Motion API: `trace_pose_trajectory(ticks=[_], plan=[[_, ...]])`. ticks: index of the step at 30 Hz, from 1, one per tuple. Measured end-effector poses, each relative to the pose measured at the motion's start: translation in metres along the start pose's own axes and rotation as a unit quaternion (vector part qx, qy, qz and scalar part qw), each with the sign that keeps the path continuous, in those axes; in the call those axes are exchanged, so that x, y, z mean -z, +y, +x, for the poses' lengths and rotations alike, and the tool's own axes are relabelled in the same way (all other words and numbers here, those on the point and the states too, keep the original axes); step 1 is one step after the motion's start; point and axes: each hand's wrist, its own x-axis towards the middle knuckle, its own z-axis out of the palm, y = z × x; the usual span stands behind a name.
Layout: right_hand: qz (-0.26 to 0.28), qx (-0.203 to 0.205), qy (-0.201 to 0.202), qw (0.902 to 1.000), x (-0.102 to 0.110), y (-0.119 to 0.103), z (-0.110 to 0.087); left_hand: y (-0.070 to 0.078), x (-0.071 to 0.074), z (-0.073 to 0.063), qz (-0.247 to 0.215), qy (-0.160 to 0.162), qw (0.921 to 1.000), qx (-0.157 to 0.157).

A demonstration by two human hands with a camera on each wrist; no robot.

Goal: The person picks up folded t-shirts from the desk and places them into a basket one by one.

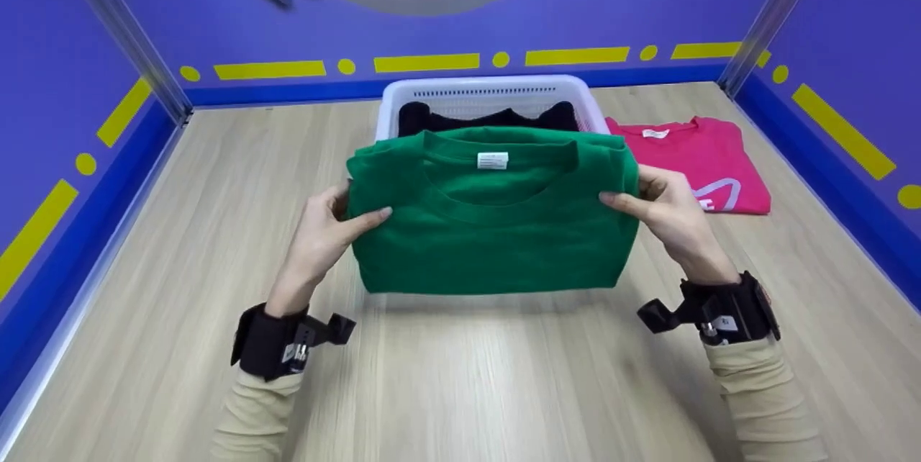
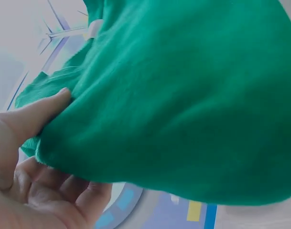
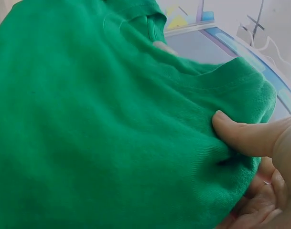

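Observation:
A folded green T-shirt (image 1: 496, 246) with a white neck label hangs in the air between both hands, collar at the top. My left hand (image 1: 320, 228) grips its left side, thumb on the front and fingers behind. On the opposite side my right hand (image 1: 669, 214) pinches it the same way. In the left wrist view the left thumb presses the green cloth (image 2: 174, 109) while the fingers curl under its edge. The right wrist view has the right thumb (image 3: 241, 136) denting the fabric below the collar.
Behind the shirt, a white plastic basket (image 1: 489, 83) holds black cloth (image 1: 496, 119) and is partly covered from view. A folded pink T-shirt (image 1: 719, 152) lies on the wooden table (image 1: 237, 181) right of the basket. Blue walls (image 1: 611, 1) enclose the back and sides.

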Motion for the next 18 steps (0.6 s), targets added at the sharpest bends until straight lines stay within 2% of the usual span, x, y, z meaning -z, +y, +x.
trace_pose_trajectory(ticks=[6,13,18], plan=[[-0.013,0.007,0.026,0.9996,0.012,-0.014,0.017,0.020,-0.004,0.019,0.014,0.024,0.9990,-0.035],[0.045,0.003,0.076,0.9961,0.018,-0.042,0.052,0.048,-0.004,0.050,0.011,0.063,0.9961,-0.062],[0.012,0.022,0.110,0.9936,0.017,-0.056,0.076,0.058,-0.005,0.074,0.004,0.101,0.9919,-0.077]])
